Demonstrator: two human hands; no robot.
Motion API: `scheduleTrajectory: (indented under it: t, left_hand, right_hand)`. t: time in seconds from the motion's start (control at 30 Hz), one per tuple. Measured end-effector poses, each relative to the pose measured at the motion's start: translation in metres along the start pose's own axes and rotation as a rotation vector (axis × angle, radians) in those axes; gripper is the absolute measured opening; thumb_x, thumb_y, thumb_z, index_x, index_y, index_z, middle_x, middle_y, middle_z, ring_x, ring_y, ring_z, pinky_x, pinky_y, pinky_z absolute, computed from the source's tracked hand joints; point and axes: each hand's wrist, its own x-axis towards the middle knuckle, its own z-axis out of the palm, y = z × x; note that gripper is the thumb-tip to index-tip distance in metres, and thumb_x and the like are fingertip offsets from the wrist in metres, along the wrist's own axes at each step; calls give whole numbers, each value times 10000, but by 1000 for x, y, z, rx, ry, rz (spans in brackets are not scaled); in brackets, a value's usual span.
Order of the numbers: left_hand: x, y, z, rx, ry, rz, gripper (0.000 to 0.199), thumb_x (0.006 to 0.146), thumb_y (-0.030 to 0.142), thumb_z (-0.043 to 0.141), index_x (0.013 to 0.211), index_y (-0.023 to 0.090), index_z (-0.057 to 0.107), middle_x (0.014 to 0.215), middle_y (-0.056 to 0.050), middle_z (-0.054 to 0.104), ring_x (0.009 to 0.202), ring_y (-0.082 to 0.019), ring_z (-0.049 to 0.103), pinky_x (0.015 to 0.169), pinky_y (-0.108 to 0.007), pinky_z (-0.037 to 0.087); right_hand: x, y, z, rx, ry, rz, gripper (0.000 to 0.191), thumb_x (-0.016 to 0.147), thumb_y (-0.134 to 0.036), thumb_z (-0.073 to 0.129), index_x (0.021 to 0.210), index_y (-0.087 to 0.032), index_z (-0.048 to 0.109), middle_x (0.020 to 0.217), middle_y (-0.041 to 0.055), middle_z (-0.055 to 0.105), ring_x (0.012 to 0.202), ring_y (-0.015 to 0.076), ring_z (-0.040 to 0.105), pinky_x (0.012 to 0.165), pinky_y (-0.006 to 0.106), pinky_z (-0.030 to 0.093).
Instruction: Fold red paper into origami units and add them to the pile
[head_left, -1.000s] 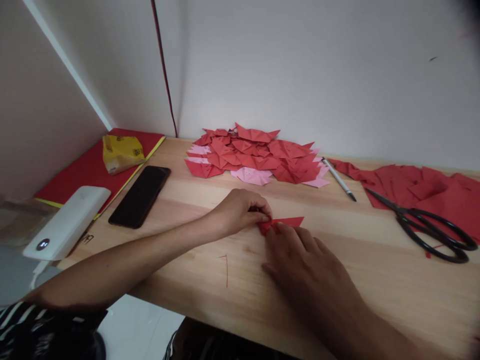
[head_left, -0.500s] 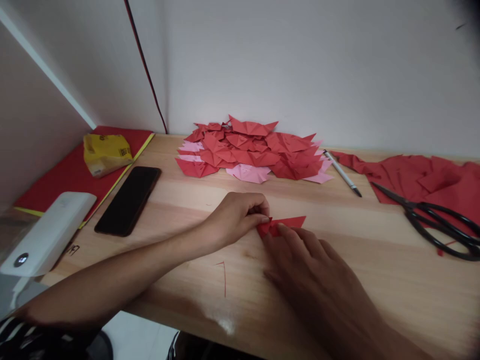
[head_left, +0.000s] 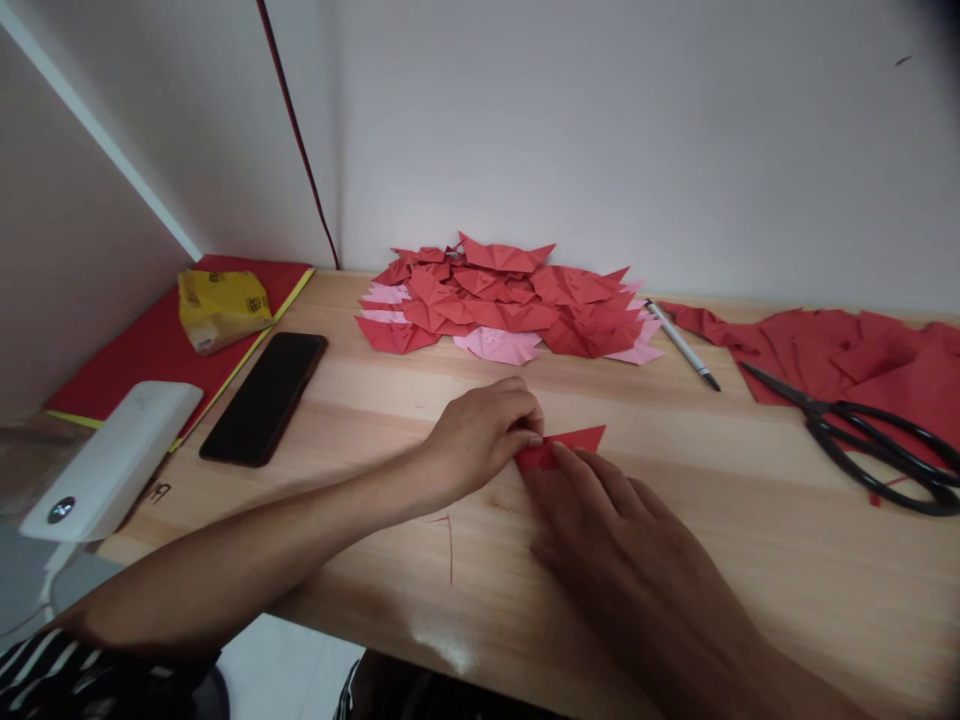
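Between my two hands a small piece of folded red paper (head_left: 576, 440) lies low over the wooden table, one pointed corner sticking out to the right. My left hand (head_left: 491, 425) is closed, with thumb and curled forefinger pinched at the paper's left end. From the lower right, my right hand (head_left: 607, 520) reaches in and presses its fingers down on the paper's near side; its thumb is mostly hidden. Beyond them is a pile of folded red and pink paper pieces (head_left: 499, 315), several with pointed corners and small drawn marks.
Black-handled scissors (head_left: 874, 435) lie at right, by crumpled red sheets (head_left: 847, 345). A white pen (head_left: 682, 345) sits beside the pile. Leftward are a phone (head_left: 264, 400), a white power bank (head_left: 112, 455) with a cable, and a yellow packet (head_left: 225, 308) on a red folder (head_left: 120, 365).
The left fingers have shifted slightly at the paper's left end, and the small raised tip beside them no longer shows. My view has moved a little.
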Motion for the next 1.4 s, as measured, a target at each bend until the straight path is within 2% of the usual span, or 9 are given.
scheduleTrajectory:
  t: [0.3, 0.83, 1.1, 1.23, 1.4]
  left_hand:
    - [0, -2, 5, 109, 17, -14, 56, 786, 125, 589, 744, 162, 587, 819, 14, 570, 727, -111, 521, 635, -230, 385]
    - [-5, -2, 10, 139, 45, -8, 57, 806, 132, 560, 778, 174, 534, 793, 17, 575, 717, -118, 515, 631, -238, 375]
    - [-11, -7, 15, 96, 98, 101, 137, 895, 187, 504, 777, 157, 566, 816, -4, 556, 782, -117, 524, 705, -232, 414]
    - [-18, -7, 13, 134, 73, 174, 211, 934, 209, 431, 816, 144, 594, 867, -37, 566, 825, -130, 521, 754, -248, 427]
    - [-23, -4, 6, 248, -11, 181, 221, 921, 193, 423, 792, 157, 599, 910, -41, 555, 863, -147, 498, 767, -258, 426]
  right_hand:
    - [-1, -4, 0, -26, 10, 10, 378, 912, -173, 391, 1189, -7, 586, 1153, 252, 621, 1047, 330, 593, 746, 428, 557]
    - [-2, -1, 1, -4, -14, 2, 385, 895, -185, 409, 1189, -11, 586, 1170, 262, 613, 1052, 338, 595, 744, 435, 560]
    - [-2, -3, 0, -12, 11, 7, 378, 901, -181, 407, 1180, 0, 585, 1149, 267, 622, 1040, 340, 605, 734, 439, 567]
    - [-1, -3, 0, 10, -15, 32, 376, 894, -173, 403, 1185, -19, 586, 1166, 257, 617, 1062, 336, 596, 753, 444, 566]
    - [0, -4, -2, 10, -17, 43, 368, 878, -166, 416, 1165, -35, 605, 1168, 248, 623, 1047, 339, 607, 760, 447, 566]
